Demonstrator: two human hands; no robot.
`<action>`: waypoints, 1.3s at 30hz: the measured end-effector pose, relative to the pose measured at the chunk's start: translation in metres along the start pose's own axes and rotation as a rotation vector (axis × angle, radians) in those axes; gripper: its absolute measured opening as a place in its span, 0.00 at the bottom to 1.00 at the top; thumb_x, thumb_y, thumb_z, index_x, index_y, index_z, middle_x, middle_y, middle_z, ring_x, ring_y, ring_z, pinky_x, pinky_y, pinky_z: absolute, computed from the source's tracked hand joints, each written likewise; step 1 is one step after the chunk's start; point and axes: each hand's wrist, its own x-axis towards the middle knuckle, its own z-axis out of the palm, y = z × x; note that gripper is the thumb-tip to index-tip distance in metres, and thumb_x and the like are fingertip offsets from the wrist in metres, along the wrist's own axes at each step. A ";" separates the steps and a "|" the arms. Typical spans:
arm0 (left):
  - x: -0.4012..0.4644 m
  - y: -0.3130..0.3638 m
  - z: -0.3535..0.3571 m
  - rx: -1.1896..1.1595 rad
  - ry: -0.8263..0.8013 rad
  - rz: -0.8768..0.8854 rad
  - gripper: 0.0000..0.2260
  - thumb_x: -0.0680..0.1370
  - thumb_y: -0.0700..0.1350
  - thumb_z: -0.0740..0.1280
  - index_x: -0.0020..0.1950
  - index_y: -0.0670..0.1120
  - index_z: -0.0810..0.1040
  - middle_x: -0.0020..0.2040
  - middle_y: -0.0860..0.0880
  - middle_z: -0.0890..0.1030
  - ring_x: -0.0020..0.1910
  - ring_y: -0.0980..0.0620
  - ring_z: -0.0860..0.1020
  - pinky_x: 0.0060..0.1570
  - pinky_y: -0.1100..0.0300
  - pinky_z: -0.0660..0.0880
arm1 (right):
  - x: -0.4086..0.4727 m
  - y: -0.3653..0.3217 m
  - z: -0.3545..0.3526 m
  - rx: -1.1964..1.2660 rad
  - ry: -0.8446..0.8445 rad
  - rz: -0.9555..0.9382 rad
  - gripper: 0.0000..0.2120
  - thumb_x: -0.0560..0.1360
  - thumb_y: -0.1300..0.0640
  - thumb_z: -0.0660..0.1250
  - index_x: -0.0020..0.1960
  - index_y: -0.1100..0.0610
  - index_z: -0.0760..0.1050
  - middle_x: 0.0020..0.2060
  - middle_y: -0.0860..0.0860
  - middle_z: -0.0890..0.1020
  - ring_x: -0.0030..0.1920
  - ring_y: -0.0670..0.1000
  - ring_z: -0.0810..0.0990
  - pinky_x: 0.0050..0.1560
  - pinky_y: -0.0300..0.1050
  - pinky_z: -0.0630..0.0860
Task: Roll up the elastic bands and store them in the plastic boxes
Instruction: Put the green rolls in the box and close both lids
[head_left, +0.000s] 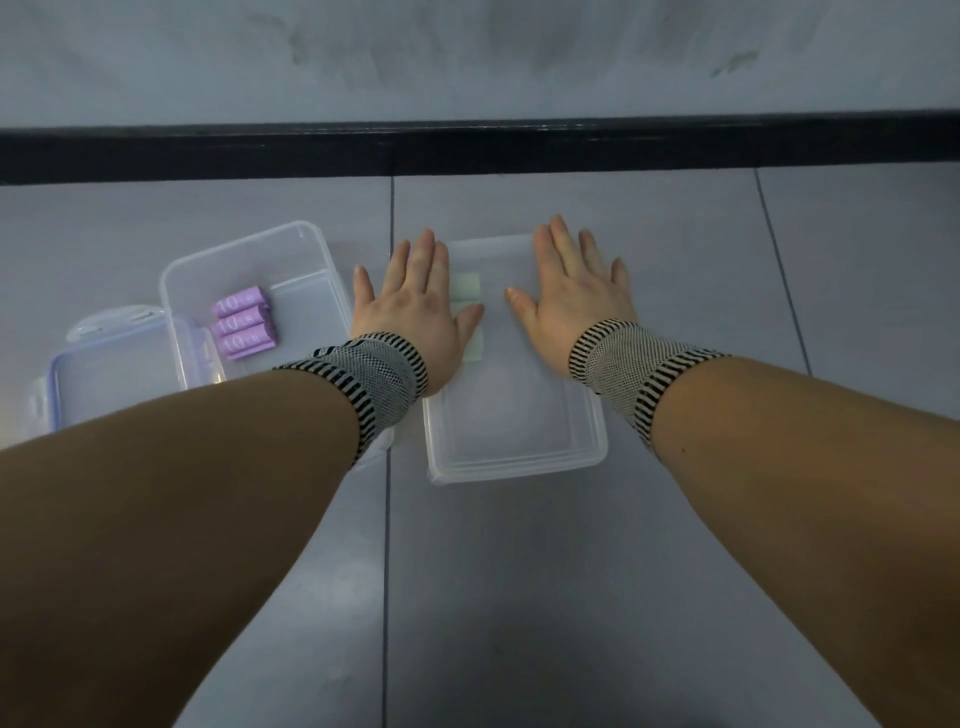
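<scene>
Two clear plastic boxes stand on the tiled floor. The left box (291, 249) holds three rolled purple elastic bands (243, 322) side by side. The middle box (514, 457) holds pale green rolled bands (470, 291), partly hidden under my left hand. My left hand (415, 306) is spread flat over the left rim of the middle box. My right hand (571, 306) is spread flat over its right side. Neither hand holds anything. Whether a lid covers the middle box is unclear.
A blue-edged lid (114, 364) with clip tabs lies at the far left beside the left box. A black skirting strip (467, 153) runs along the wall ahead. Grey floor tiles (519, 597) stretch toward me.
</scene>
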 end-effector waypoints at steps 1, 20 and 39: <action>0.000 0.001 -0.002 0.006 -0.015 -0.004 0.32 0.79 0.62 0.42 0.77 0.46 0.40 0.77 0.50 0.37 0.76 0.49 0.39 0.73 0.42 0.42 | 0.000 0.000 -0.001 0.003 -0.003 0.002 0.33 0.79 0.38 0.45 0.77 0.53 0.40 0.77 0.48 0.40 0.77 0.55 0.41 0.75 0.60 0.44; -0.120 0.000 0.016 0.209 -0.191 0.150 0.33 0.79 0.61 0.43 0.75 0.44 0.33 0.75 0.48 0.31 0.75 0.50 0.36 0.73 0.43 0.39 | -0.120 0.013 0.021 -0.162 -0.145 -0.232 0.37 0.78 0.37 0.46 0.77 0.58 0.37 0.77 0.52 0.36 0.76 0.53 0.34 0.75 0.55 0.39; -0.066 -0.009 -0.014 0.304 -0.238 0.173 0.36 0.78 0.64 0.47 0.76 0.44 0.35 0.76 0.48 0.32 0.76 0.49 0.37 0.73 0.41 0.41 | -0.081 0.012 0.005 -0.250 -0.137 -0.308 0.36 0.79 0.38 0.45 0.77 0.57 0.38 0.77 0.52 0.38 0.77 0.53 0.37 0.75 0.54 0.39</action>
